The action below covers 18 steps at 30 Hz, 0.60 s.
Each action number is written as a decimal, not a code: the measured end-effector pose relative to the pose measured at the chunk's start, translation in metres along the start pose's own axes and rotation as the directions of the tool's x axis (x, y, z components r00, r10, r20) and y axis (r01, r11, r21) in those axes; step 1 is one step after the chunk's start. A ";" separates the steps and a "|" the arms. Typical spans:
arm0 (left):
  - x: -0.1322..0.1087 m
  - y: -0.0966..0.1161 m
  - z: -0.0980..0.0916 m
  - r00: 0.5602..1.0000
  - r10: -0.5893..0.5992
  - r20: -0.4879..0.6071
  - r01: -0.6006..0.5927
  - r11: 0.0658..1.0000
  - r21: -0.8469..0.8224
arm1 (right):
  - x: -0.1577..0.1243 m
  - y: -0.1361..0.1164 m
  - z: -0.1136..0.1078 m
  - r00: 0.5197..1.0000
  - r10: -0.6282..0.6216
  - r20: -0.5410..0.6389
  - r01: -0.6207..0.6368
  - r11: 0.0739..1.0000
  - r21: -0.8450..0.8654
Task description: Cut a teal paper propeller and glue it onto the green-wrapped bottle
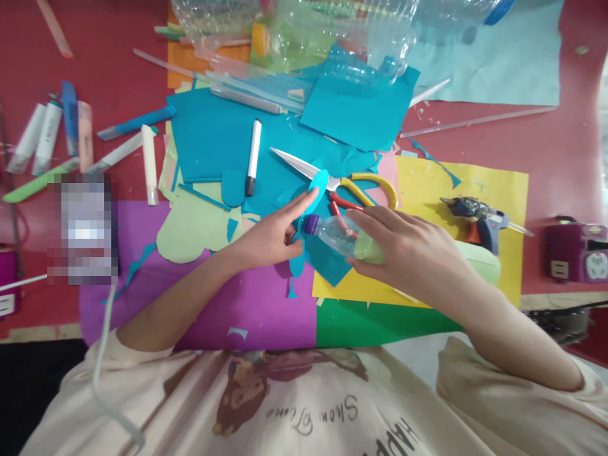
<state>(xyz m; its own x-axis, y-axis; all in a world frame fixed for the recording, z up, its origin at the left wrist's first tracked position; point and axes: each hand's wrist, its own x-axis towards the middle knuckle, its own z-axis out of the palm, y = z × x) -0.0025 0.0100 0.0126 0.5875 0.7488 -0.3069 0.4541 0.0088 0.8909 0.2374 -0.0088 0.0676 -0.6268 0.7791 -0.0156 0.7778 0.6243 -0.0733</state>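
My right hand [411,247] is wrapped round a clear plastic bottle [335,233] lying on its side, its body covered in light green paper. The bottle's purple cap [311,224] points left. At the cap, my left hand [266,237] holds a long, bright blue cut-out [319,185], one end sticking up past the index finger and the other showing below the thumb. The middle of the cut-out is partly hidden by fingers. Just beyond the hands lie open scissors [335,183] with yellow and red handles, on blue paper [204,136].
A glue gun [484,225] rests on yellow paper [508,190] at right. Several markers [85,136] and a blurred phone-like device [88,228] with a cable are at left. Clear plastic bottles [304,31] lie at the back. Purple paper [266,310] and scraps spread near me.
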 end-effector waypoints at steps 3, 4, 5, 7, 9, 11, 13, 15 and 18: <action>0.000 -0.001 0.001 1.000 0.023 -0.002 -0.023 1.000 -0.019 | 0.001 -0.001 0.000 1.000 -0.001 0.004 0.001 1.000 -0.003; 0.000 -0.002 0.001 1.000 0.031 -0.002 -0.031 0.999 -0.025 | 0.001 -0.001 0.000 1.000 -0.004 0.003 0.004 1.000 -0.002; 0.000 -0.002 0.001 0.999 0.040 -0.002 -0.040 0.999 -0.030 | 0.002 -0.002 0.000 1.000 -0.006 0.001 0.006 1.000 -0.001; -0.001 -0.002 0.001 0.998 0.057 -0.001 -0.057 0.998 -0.035 | 0.002 -0.003 0.000 1.000 -0.007 -0.004 0.007 1.000 -0.001; -0.001 -0.002 0.002 0.998 0.066 -0.002 -0.066 0.997 -0.031 | 0.002 -0.004 0.001 1.000 -0.004 -0.014 0.004 1.000 0.001; -0.001 -0.002 0.002 0.998 0.065 -0.003 -0.065 0.998 -0.021 | 0.002 -0.005 0.001 1.000 -0.005 -0.026 0.005 1.000 0.001; -0.001 -0.002 0.003 0.998 0.069 -0.013 -0.069 0.998 -0.005 | 0.003 -0.006 0.002 0.999 -0.008 -0.042 0.008 1.000 -0.003; -0.001 -0.003 0.003 0.995 0.093 -0.026 -0.093 0.996 0.004 | 0.003 -0.007 0.003 0.999 -0.006 -0.048 0.006 1.000 -0.003; -0.003 -0.002 -0.001 0.986 0.156 -0.053 -0.157 0.988 -0.009 | 0.003 -0.006 0.004 0.998 0.012 -0.056 -0.010 1.000 0.029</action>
<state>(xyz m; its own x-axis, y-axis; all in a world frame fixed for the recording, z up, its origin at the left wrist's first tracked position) -0.0054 0.0088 0.0124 0.6150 0.7749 -0.1457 0.3504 -0.1031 0.9309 0.2302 -0.0105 0.0643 -0.6138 0.7885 0.0392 0.7825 0.6142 -0.1021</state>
